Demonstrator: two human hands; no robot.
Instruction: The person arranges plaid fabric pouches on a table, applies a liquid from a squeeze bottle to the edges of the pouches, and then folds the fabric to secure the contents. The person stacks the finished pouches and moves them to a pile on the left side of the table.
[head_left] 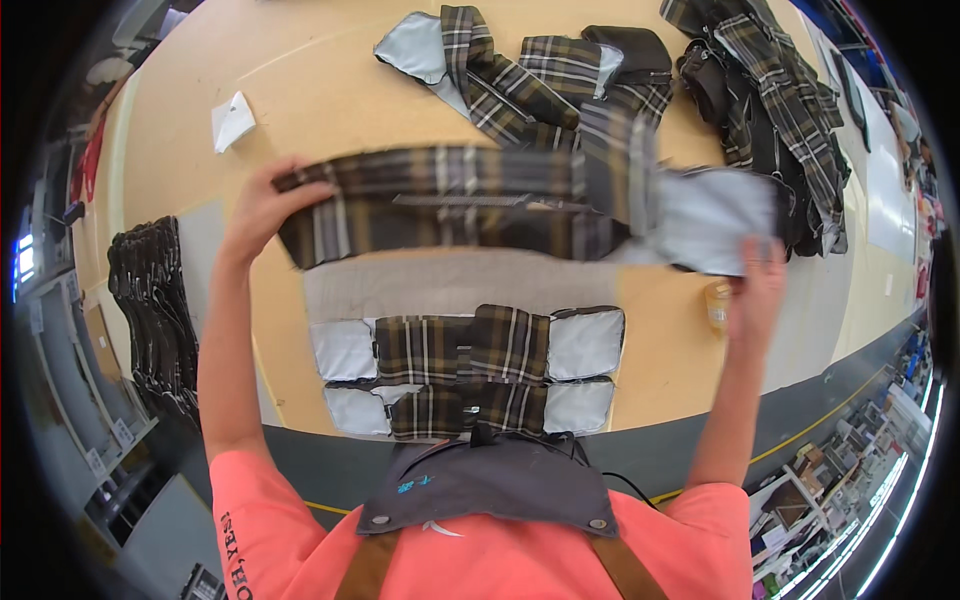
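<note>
Stretched across in front of me is a plaid fabric piece (440,225) in brown, black and white, with a slit-like opening along its middle. My left hand (270,208) pinches its left end between thumb and fingers. The right end carries a pale lining panel (712,212), and my right hand (757,290) is closed on its lower corner; this end is blurred. Below the held piece, two rows of plaid pieces with pale ends (425,350) lie flat on the table, close to my apron (490,490).
More plaid pieces (535,95) lie loosely at the back of the table (320,80). A heap of dark and plaid fabric (780,110) is at the far right. Dark fabric strips (150,310) hang over the left edge. A white scrap (233,123) and a yellowish object (717,305) also lie there.
</note>
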